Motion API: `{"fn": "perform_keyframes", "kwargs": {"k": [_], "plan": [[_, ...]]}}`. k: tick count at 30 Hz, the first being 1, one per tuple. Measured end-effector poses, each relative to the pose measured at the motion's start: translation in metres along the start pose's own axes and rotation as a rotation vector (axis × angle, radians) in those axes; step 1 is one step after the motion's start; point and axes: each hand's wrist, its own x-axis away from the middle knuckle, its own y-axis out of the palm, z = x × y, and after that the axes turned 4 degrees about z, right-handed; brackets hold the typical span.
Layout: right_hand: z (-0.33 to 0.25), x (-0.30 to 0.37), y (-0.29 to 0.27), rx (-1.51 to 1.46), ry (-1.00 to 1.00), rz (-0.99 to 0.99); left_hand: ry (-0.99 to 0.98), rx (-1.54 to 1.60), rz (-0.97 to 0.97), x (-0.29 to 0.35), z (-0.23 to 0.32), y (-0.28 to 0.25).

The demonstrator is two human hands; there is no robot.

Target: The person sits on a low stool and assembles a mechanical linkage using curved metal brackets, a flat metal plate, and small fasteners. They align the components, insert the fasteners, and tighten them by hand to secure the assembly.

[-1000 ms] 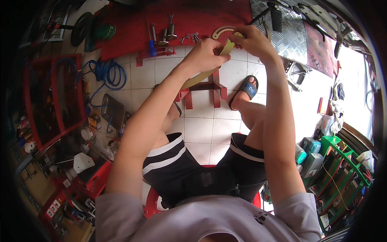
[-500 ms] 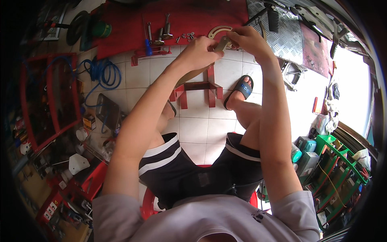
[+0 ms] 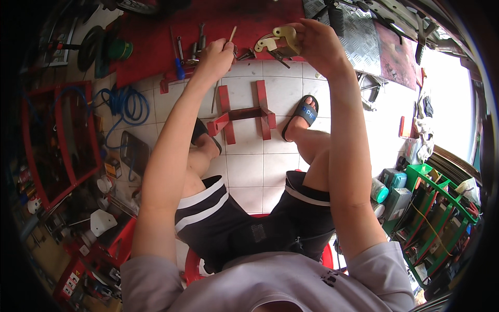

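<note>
My left hand (image 3: 217, 60) is closed around a thin, flat tan strip (image 3: 214, 98), seen nearly edge-on. One end of the strip sticks up past my thumb and the other hangs below my hand. To its right, my right hand (image 3: 319, 47) grips a yellowish metal bracket (image 3: 289, 37) with a rounded, holed lobe. A second holed lug (image 3: 265, 44) shows beside it; whether it belongs to the same piece I cannot tell. Beneath the bracket lies a dark, narrow part (image 3: 280, 60). Small bolts (image 3: 246, 55) lie on the red bench top between my hands, partly covered.
Left of my left hand lie a blue-handled screwdriver (image 3: 180, 69), a wrench (image 3: 180, 46) and a metal fitting (image 3: 201, 35). A red steel stand (image 3: 244, 113) stands on the tiled floor below. A blue hose (image 3: 127, 106) is coiled at left; a green rack (image 3: 436, 218) stands at right.
My hands have moved apart: the left went left with the strip, which turned edge-on. The right moved slightly up, and the bracket in it now shows more fully.
</note>
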Motion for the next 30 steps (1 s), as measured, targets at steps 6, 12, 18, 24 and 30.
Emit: {"fn": "perform_keyframes", "kwargs": {"k": [6, 12, 18, 24, 30], "plan": [[-0.003, 0.01, 0.003, 0.214, -0.082, 0.208, -0.041, 0.003, -0.025, 0.001, 0.004, -0.002], [-0.006, 0.005, -0.014, 0.14, -0.118, 0.255, -0.015, 0.196, 0.048, -0.011, -0.011, -0.009], [-0.013, 0.011, -0.021, 0.201, -0.124, 0.244, -0.117, 0.384, 0.225, -0.024, -0.012, -0.015], [-0.02, 0.012, -0.034, 0.211, -0.144, 0.271, -0.42, 1.076, 0.358, -0.055, -0.048, 0.007], [-0.024, 0.015, -0.036, 0.069, -0.143, 0.347, -0.574, 1.636, 0.541, -0.109, -0.11, 0.039]]}}
